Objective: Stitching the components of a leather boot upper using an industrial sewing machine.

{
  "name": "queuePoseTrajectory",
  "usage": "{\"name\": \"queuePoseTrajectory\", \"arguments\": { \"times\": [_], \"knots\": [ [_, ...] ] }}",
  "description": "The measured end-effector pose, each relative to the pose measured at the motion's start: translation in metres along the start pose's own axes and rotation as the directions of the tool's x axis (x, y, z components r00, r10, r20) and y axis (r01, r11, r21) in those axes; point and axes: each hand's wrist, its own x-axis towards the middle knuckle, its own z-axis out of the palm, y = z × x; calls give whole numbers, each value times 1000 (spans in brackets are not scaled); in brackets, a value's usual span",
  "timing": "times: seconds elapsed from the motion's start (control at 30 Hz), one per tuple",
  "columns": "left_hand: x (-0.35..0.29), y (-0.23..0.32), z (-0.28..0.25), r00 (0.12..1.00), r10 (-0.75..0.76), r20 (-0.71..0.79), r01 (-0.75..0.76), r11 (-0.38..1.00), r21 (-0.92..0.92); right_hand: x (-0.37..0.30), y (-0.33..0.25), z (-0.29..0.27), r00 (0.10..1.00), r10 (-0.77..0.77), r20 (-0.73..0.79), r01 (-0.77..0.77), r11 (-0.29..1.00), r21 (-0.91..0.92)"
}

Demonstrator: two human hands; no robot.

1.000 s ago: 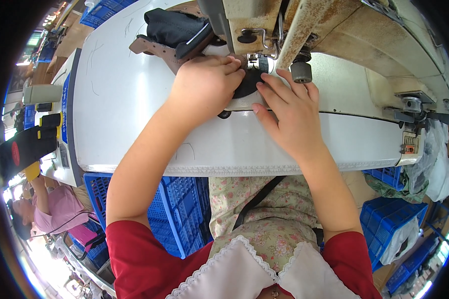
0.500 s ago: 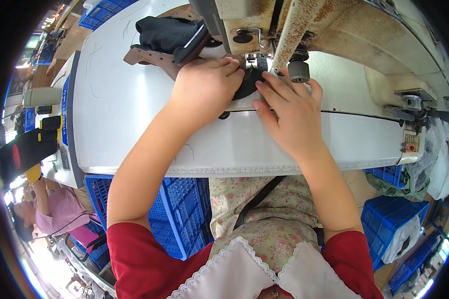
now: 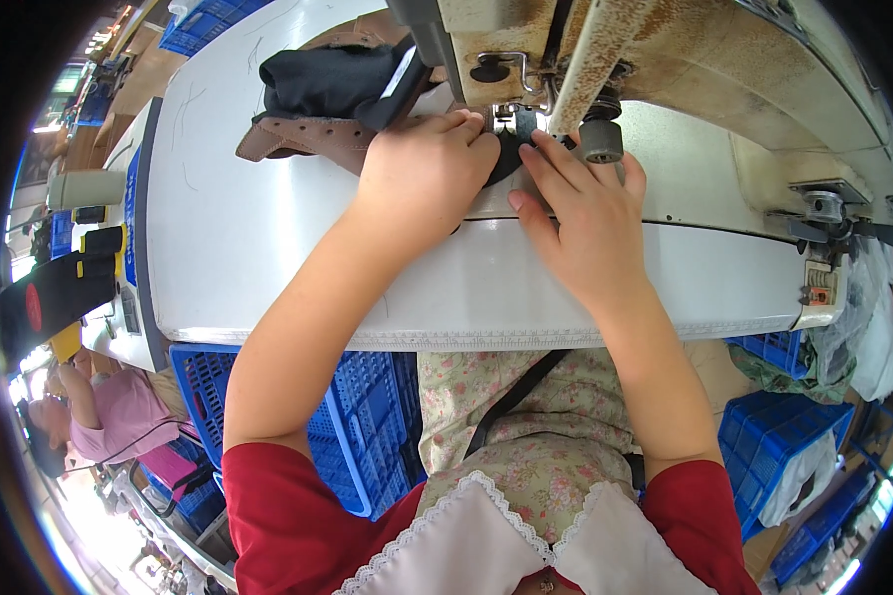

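A brown shoe upper (image 3: 318,139) with a row of eyelet holes and a black fabric lining (image 3: 318,81) lies on the white table. Its black edge runs under the presser foot (image 3: 504,113) of a sewing machine (image 3: 695,64). My left hand (image 3: 422,178) is closed on the upper just left of the foot, fingers bent and tips partly hidden. Right of the foot, my right hand (image 3: 595,223) rests with its fingers stretched out and slightly apart, fingertips by the black edge.
The machine's rusty head and a grey knob (image 3: 601,141) hang close over my right fingers. Blue crates (image 3: 367,426) stand below the table's front edge, another crate (image 3: 774,446) at right. A person in pink (image 3: 124,416) sits far left.
The shoe upper has turned, its eyelet end swinging left and nearer to me. My left hand has shifted a little right with it; my right hand has barely moved.
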Motion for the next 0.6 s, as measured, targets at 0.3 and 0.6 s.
{"name": "queuePoseTrajectory", "arguments": {
  "times": [0.3,0.6],
  "knots": [
    [0,0,1,999,-9,-41,8,1000,-26,4,-1,-1,998,-43,38,43,999,-9],
    [4,7,6,999,-50,-20,50,999,3,4,1,3,1000,-15,-10,15,999,35]
  ]
}}
